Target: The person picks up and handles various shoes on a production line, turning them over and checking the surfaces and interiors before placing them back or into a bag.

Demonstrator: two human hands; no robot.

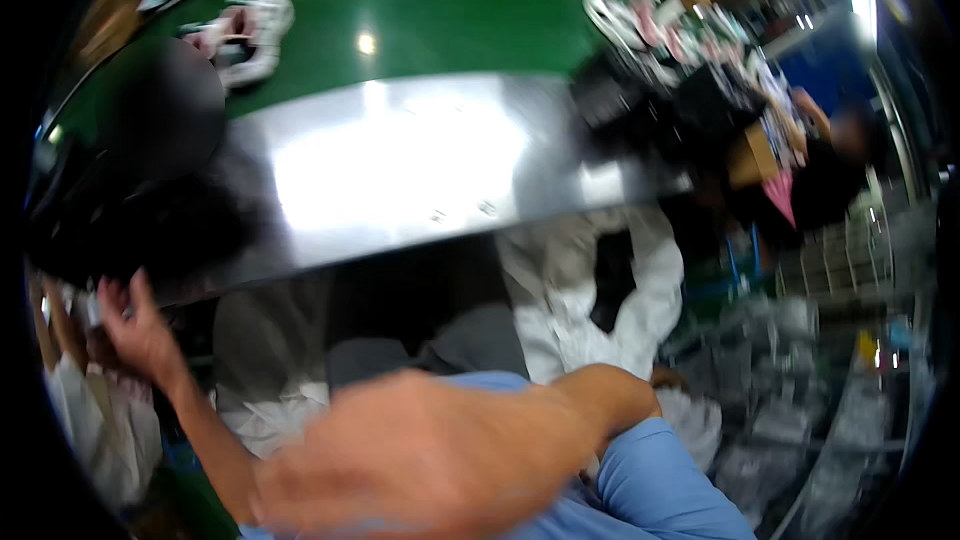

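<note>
The left hand [140, 330] is raised at the left of the frame, fingers spread apart, with nothing seen in its grasp. Just above its fingertips lies a dark heap [130, 225], the nearest thing to it — whether they touch cannot be told, and the heap is too blurred to show any clear long axis. The right hand [380, 455] is a large smear low in the centre, its forearm crossing in front of the blue shirt [660, 480]; whether its fingers are closed or hold anything cannot be told. The left hand is thus plainly the nearer one to the heap, which sits up and slightly left of it.

Past the heap, at upper left, white and pink shoes [262, 35] stand on the green surface [430, 20], long axis running up the frame with a slight lean. The bright metal strip [400, 160] crosses the middle — more shoes [650, 30] and black items [650, 105] crowd the upper right.
</note>
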